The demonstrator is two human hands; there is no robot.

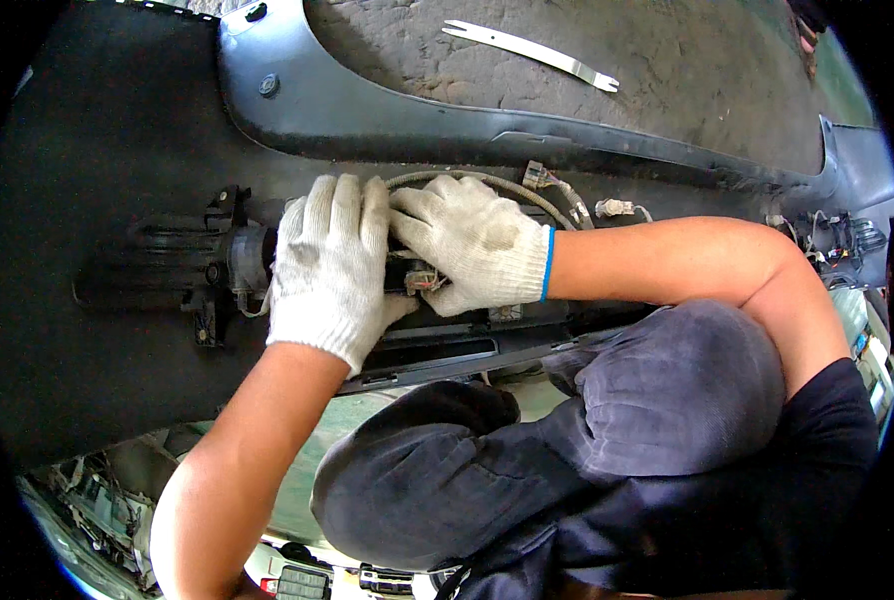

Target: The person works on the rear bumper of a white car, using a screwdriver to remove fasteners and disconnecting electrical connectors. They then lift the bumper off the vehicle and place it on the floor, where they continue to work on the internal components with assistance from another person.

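My left hand, in a white knit glove, lies over a black cylindrical assembly with mounting brackets, its fingers together and curled onto the part. My right hand, gloved with a blue cuff, is right beside it, fingers bent over the same assembly around a small connector with wires. What the fingertips pinch is partly hidden. A hose arcs behind the right hand toward loose plugs on cables.
A large dark grey plastic panel lies beneath, with a curved trim edge. Beyond it, a silver pry tool lies on the ground. More wired parts sit at the right. My bent knees are below my hands.
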